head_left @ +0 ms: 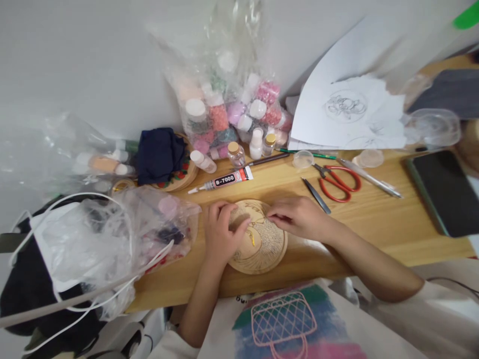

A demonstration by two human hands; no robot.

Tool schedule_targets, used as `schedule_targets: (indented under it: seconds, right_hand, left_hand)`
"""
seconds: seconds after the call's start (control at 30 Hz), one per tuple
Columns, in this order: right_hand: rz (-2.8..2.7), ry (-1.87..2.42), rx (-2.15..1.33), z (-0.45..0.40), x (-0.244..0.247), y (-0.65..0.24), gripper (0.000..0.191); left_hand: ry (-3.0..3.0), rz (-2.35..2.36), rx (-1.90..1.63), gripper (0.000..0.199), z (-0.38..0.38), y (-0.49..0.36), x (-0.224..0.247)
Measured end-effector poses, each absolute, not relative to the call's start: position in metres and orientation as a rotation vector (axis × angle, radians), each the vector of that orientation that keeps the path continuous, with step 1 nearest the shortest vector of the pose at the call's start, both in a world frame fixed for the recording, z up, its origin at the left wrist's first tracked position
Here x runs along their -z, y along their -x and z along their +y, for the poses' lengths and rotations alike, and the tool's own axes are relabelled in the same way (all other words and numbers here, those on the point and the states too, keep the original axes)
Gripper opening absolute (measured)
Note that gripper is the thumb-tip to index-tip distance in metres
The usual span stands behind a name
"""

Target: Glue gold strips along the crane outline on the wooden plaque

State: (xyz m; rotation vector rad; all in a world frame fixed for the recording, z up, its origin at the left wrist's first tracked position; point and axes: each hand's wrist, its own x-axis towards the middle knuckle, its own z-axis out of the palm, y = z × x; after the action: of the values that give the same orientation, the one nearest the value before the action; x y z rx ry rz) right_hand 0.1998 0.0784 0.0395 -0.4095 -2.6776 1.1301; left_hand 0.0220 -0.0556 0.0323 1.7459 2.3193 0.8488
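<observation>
A round wooden disc (275, 249) with a lined pattern lies flat near the table's front edge. A small gold-yellow piece (252, 240) shows near its middle. My left hand (224, 229) rests on the disc's left side, fingers and thumb apart, holding it steady against the table. My right hand (297, 217) is over the disc's upper right, thumb and fingertips pinched together. Whatever sits between those fingertips is too small to make out. Just behind the disc lies a tube of B-7000 glue (224, 180). Dark tweezers (316, 195) lie beyond my right hand.
Red-handled scissors (340, 183), a silver pen (370, 178) and a phone (447, 192) lie to the right. Bags of colourful jars (224, 109) stand against the wall, beside drawn paper sheets (337, 114). Plastic bags (164, 219) and a white cable (101, 304) crowd the left.
</observation>
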Motion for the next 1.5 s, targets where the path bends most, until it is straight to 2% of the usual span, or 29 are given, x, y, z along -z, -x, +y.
schedule_targets:
  seconds: [0.23,0.5,1.0,1.27,1.5]
  right_hand:
    - [-2.668,0.402,-1.118,0.078,-0.038,-0.2,0.017]
    - [-2.668,0.394,-1.12,0.078,-0.037,-0.2,0.017]
    - [-2.678,0.406,-1.117,0.078,-0.038,-0.201,0.019]
    - [-2.673,0.397,-1.132,0.079,-0.039,-0.201,0.018]
    - [-2.681,0.401,-1.126,0.079,-0.04,-0.201,0.016]
  left_hand:
    - [-1.764,2.308,-0.849,0.035,-0.056,-0.022,-0.033]
    - [-1.764,2.3,-0.872,0.038,-0.055,-0.022,-0.031]
    - [-1.828,2.318,-0.894,0.012,-0.059,-0.023,-0.039]
    - [-2.103,2.125,-0.637,0.021,-0.081,-0.029,-0.056]
    - [-2.187,2.031,-0.446,0.03,-0.094,-0.027,-0.05]
